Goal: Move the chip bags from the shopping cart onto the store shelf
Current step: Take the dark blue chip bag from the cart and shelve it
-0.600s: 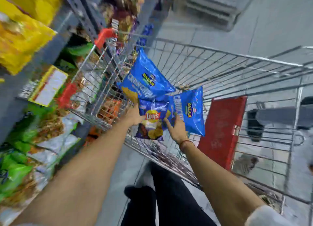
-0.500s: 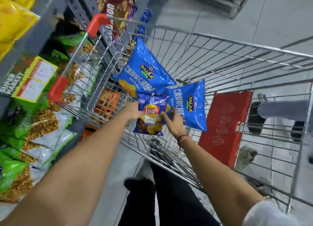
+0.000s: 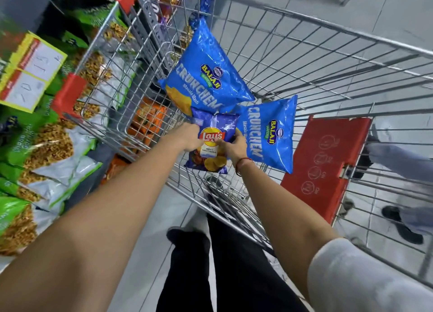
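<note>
Nearest the camera, two bare forearms are stretched forward over a pair of black trouser legs (image 3: pixel 225 265) and a grey tiled floor (image 3: pixel 150 229); a white sleeve (image 3: pixel 365 279) is seen on the right upper arm and a red thread bracelet (image 3: pixel 242 163) on the right wrist. Beyond the wrists, a small purple-blue Lay's chip bag (image 3: pixel 212 145) is gripped from both sides: the left hand (image 3: pixel 188 137) is closed on its left edge and the right hand (image 3: pixel 234 145) is closed on its right edge, thumb laid across the front. The bag is held upright just inside the near rim of a silver wire shopping cart (image 3: pixel 304 61). Just right of the right hand, a bright blue Balaji Crunchem bag (image 3: pixel 271 133) is propped in the basket, touching the held bag. Just beyond the left hand, a second blue Crunchem bag (image 3: pixel 206 73) is leaned against the cart's left wall, its lower corner overlapped by the held bag. Further right of the right hand, a red plastic child-seat flap (image 3: pixel 325 166) is folded against the cart's end. Left of the left arm, store shelves (image 3: pixel 145 14) are stocked with green and silver snack bags (image 3: pixel 46 152), and a yellow price tag (image 3: pixel 30 70) is fixed above them. Orange packets (image 3: pixel 147 122) are visible through the cart's left mesh. Far right, another person's shoes are seen through the wire.
</note>
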The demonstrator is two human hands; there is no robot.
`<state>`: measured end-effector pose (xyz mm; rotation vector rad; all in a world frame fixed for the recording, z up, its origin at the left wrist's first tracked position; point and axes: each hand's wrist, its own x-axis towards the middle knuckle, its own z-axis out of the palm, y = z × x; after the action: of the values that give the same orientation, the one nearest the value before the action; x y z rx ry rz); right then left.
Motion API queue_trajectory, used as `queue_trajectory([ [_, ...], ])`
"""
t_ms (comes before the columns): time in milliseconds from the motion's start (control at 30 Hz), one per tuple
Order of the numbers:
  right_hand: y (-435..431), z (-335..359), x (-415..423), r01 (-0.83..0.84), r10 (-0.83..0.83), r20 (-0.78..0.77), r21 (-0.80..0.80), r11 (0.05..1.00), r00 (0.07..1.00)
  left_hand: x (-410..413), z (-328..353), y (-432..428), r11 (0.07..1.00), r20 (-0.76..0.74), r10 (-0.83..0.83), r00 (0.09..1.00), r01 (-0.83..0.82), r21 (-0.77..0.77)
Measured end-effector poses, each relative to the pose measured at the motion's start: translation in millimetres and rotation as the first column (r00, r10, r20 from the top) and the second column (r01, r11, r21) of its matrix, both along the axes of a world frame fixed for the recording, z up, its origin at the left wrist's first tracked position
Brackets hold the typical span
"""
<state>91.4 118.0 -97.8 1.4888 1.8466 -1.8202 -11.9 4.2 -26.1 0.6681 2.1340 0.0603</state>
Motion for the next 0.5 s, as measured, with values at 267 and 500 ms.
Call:
queue_trajectory([
  [267,-3.3,40.9,-8.3,-0.052,0.051,-0.149,-0.005,0.999,0.988,5.5,60.2,-21.5,0.986,-0.073,-0.001,0.997,0.013,0.164],
  [500,1.6,108.0,-5.8,-0.068,0.117,-0.314,0.162,0.984,0.942,42.4,108.0,-67.0,0.922,-0.267,0.098,0.959,0.013,0.386],
])
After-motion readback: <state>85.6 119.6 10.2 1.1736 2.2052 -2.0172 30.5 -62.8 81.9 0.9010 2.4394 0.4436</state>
